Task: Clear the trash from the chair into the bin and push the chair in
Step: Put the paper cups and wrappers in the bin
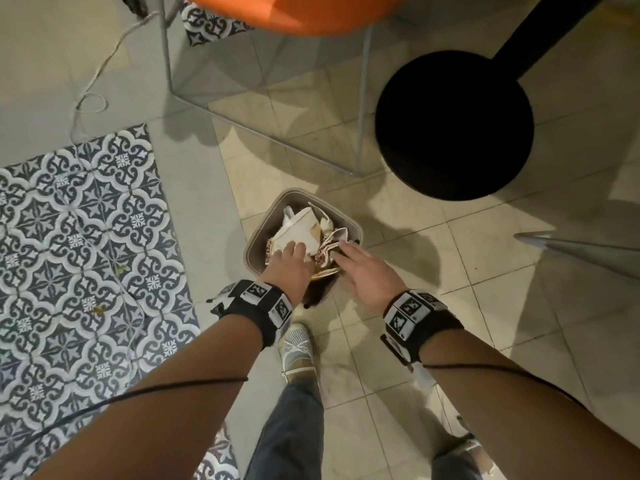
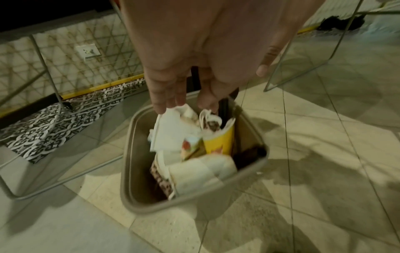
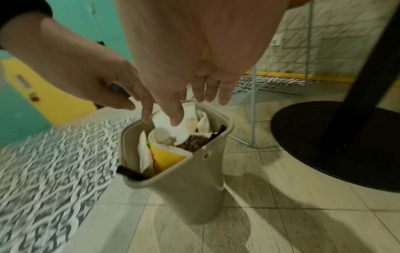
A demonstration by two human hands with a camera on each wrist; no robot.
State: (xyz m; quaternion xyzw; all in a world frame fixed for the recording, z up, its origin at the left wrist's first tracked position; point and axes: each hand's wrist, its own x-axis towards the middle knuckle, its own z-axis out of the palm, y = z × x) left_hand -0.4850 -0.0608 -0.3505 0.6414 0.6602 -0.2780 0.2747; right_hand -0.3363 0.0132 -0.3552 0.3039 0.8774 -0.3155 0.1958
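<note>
Both hands, L (image 1: 289, 268) & R (image 1: 369, 271), fingers straight, over trash-filled bin (image 1: 258, 233); orange chair (image 1: 294, 12) beyond.

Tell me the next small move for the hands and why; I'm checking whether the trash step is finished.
Probably lift both hands clear and turn to the orange chair. The left hand and right hand are open over the bin, holding nothing, and the trash already sits inside, piled to the rim. The chair seemingly still needs pushing in.

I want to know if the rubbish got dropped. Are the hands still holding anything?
No. Both hands are over the bin with fingers straight. The left hand just touches the white paper on top, and the right hand grips nothing.
</note>
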